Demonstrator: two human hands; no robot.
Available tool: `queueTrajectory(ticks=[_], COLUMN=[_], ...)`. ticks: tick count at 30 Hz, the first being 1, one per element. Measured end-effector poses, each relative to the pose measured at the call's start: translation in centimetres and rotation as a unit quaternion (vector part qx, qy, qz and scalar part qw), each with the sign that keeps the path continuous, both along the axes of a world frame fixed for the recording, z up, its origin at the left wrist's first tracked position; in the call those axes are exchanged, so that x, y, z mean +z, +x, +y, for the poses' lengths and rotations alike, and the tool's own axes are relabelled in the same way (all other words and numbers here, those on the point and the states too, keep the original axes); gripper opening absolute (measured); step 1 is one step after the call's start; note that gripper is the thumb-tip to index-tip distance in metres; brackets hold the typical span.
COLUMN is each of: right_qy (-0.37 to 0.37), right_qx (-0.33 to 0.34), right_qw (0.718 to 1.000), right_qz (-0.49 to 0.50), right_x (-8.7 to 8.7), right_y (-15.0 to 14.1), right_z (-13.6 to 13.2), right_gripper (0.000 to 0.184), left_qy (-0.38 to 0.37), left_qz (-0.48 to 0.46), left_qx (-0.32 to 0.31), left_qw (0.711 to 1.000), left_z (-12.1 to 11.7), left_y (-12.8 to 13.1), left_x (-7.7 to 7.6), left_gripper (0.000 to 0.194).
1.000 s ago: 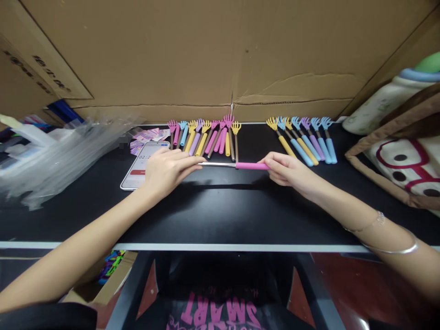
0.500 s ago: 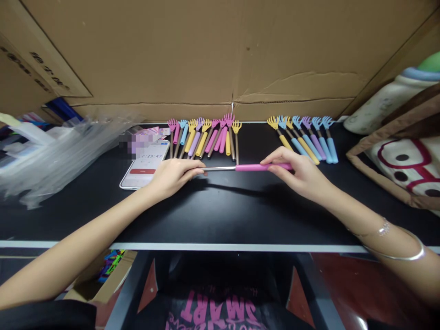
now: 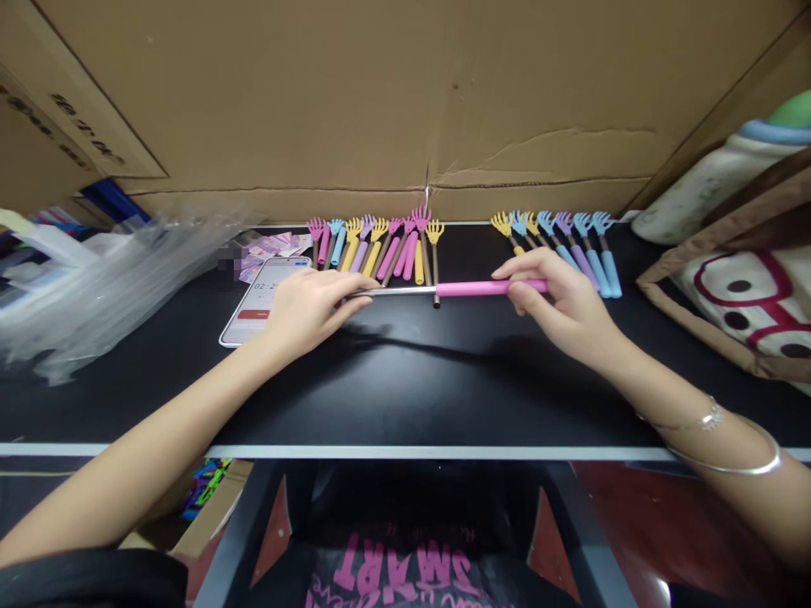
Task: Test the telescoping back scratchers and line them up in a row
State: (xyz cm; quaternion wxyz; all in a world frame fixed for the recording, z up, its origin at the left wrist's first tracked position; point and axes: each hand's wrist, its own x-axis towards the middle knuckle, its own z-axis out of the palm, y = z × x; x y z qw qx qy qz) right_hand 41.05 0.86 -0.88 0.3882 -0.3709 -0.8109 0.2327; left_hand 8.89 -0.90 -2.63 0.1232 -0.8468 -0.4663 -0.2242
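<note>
A back scratcher (image 3: 472, 289) with a pink grip and a silver metal rod is held level above the black desk by both hands. My left hand (image 3: 315, 306) is closed around the rod's left end, and whatever lies inside those fingers is hidden. My right hand (image 3: 550, 295) pinches the pink grip near its right end. Behind the left hand lies a row of hand-shaped scratcher heads on rods with loose coloured grips (image 3: 391, 253). Beyond the right hand is a group of scratchers with yellow, blue and purple grips (image 3: 579, 262).
A phone (image 3: 257, 302) lies left of my left hand, near clear plastic bags (image 3: 127, 279). A bottle (image 3: 703, 190) and a cloth bag (image 3: 748, 312) stand on the right. Cardboard (image 3: 405, 93) rises behind the desk (image 3: 405, 397). An open box (image 3: 209, 507) sits below left.
Both hands have lifted the pink back scratcher slightly up and away from the desk's front edge. My right hand has shifted a little to the right along with the grip.
</note>
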Motion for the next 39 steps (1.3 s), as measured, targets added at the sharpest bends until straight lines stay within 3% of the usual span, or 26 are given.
queueTrajectory(ticks=[9, 18, 24, 39], right_qy=[-0.022, -0.013, -0.029, -0.212], right_qx=[-0.018, -0.021, 0.013, 0.138], right_qw=[0.999, 0.986, 0.976, 0.954], right_qz=[0.038, -0.164, -0.216, -0.163], right_x=[0.7, 1.2, 1.0, -0.6], right_y=[1.0, 2.5, 2.4, 3.0], right_z=[0.7, 2.2, 2.1, 3.5], right_gripper=[0.024, 0.028, 0.032, 0.047], left_qy=[0.096, 0.104, 0.12, 0.155], left_qz=[0.022, 0.042, 0.048, 0.034], left_qx=[0.03, 0.024, 0.014, -0.017], left_qw=[0.995, 0.993, 0.991, 0.987], left_z=[0.2, 0.2, 0.7, 1.0], left_y=[-0.9, -1.2, -1.8, -1.9], left_x=[0.6, 0.6, 0.3, -0.5], left_gripper=[0.036, 0.034, 0.032, 0.028])
